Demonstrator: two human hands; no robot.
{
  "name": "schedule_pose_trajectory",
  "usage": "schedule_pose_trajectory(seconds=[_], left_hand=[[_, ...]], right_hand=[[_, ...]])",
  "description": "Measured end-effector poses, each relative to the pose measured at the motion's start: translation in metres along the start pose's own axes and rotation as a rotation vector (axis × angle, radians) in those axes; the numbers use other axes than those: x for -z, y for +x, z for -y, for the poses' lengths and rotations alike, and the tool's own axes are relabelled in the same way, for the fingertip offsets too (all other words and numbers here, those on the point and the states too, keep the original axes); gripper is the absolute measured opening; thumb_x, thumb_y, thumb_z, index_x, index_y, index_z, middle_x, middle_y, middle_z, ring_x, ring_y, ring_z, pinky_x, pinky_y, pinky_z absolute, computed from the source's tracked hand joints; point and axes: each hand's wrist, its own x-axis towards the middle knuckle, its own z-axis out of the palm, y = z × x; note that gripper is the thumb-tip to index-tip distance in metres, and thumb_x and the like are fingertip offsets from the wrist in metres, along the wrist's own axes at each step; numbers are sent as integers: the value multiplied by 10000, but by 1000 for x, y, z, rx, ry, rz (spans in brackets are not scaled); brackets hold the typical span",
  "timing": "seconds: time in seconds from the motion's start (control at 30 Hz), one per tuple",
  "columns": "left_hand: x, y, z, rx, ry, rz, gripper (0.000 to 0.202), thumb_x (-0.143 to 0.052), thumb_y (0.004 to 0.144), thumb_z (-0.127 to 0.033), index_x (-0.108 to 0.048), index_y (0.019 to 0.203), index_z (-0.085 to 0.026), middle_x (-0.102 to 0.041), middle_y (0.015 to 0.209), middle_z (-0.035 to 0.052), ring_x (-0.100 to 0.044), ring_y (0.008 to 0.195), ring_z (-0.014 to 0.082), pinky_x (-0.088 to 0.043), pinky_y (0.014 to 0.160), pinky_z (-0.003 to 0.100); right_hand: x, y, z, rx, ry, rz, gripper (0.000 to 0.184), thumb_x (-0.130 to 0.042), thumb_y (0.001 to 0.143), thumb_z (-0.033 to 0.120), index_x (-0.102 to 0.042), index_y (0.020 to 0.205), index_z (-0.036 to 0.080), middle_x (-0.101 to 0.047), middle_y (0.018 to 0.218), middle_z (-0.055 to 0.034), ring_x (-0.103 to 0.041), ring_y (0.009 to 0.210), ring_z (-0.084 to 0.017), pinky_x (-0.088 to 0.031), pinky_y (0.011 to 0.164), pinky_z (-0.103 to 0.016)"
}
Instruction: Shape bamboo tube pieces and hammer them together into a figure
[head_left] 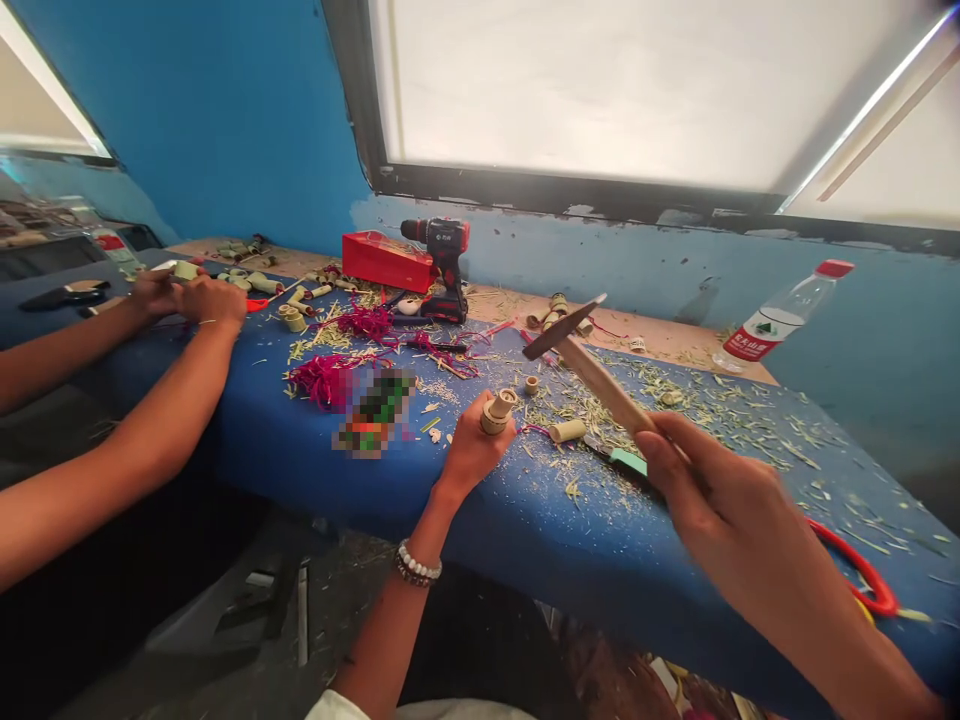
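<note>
My left hand (474, 445) is closed round a short bamboo piece (499, 410), held upright over the front of the blue-covered table, with a narrower plug showing at its top. Gripped by its wooden handle, a hammer (604, 380) is raised in my right hand (724, 490), its dark head up and to the right of the bamboo piece, apart from it. A small bamboo ring (532, 384) and a bamboo tube (568, 431) lie between my hands. Under the right hand, partly hidden, is a tool with a mint-green part (628, 461).
Shavings litter the blue cloth (547, 530). Behind are a cordless drill (442, 265), a red box (382, 262) and magenta tassels (326, 380). A water bottle (780, 320) stands at right, near a red-handled tool (862, 570). At left, another person's hands (187, 297) hold a bamboo piece.
</note>
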Motion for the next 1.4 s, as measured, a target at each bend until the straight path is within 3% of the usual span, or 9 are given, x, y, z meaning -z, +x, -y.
schedule_pose_trajectory(seconds=[0.2,0.33,0.5,0.67,0.8,0.97,1.1,1.27,1.4], left_hand=[[0,-1,0,16,-18,16,182,-569,798,-205,-393,754,-215,-394,588,-85,-379,516,86,-319,537,224],[0,-1,0,18,-23,23,206,-577,794,-203,-380,735,-214,-412,588,-81,-394,518,86,-326,540,223],[0,0,1,21,-6,20,196,-582,800,-213,-391,756,-213,-405,582,-85,-385,509,83,-328,537,223],[0,-1,2,24,6,16,193,-585,805,-220,-398,757,-210,-422,593,-81,-401,523,83,-336,547,219],[0,-1,2,29,-8,15,206,-591,799,-228,-393,749,-210,-411,589,-84,-392,518,80,-332,544,214],[1,0,1,35,-25,22,203,-603,784,-231,-406,740,-206,-422,586,-82,-400,517,81,-330,540,214],[0,0,2,39,-27,9,204,-610,774,-231,-410,743,-206,-410,582,-87,-386,509,76,-317,529,208],[-1,0,3,30,-10,1,221,-613,772,-228,-396,739,-208,-415,589,-84,-385,517,76,-313,526,209],[-1,1,2,23,0,-2,224,-618,761,-222,-396,738,-207,-386,600,-87,-362,526,75,-305,531,212]], right_hand=[[-5,-4,4,42,-18,114,317,-372,1009,459,-568,883,245,-465,491,51,-420,379,-140,-270,433,-267],[-5,-5,6,-58,19,-27,304,-373,1008,466,-534,871,247,-438,502,56,-406,388,-140,-278,427,-262],[-9,-7,3,12,26,100,321,-384,999,463,-521,803,248,-434,474,62,-411,376,-135,-273,418,-257],[-11,-10,2,-39,39,-18,293,-395,998,463,-538,860,247,-409,484,76,-388,372,-123,-287,406,-237],[-6,-10,3,16,11,89,317,-406,990,458,-532,795,243,-422,471,73,-402,376,-122,-278,415,-239],[-3,-9,7,-102,20,-126,315,-379,995,485,-521,850,244,-451,510,67,-397,376,-118,-290,415,-235],[-7,-12,6,18,-31,59,331,-368,989,462,-468,760,244,-419,460,66,-389,355,-127,-239,420,-255],[-4,-14,6,-60,-44,-99,297,-362,994,463,-481,822,252,-385,461,75,-383,344,-132,-252,404,-245],[-2,-12,8,24,-29,60,320,-363,983,455,-460,759,247,-412,452,59,-412,347,-137,-244,412,-254]])
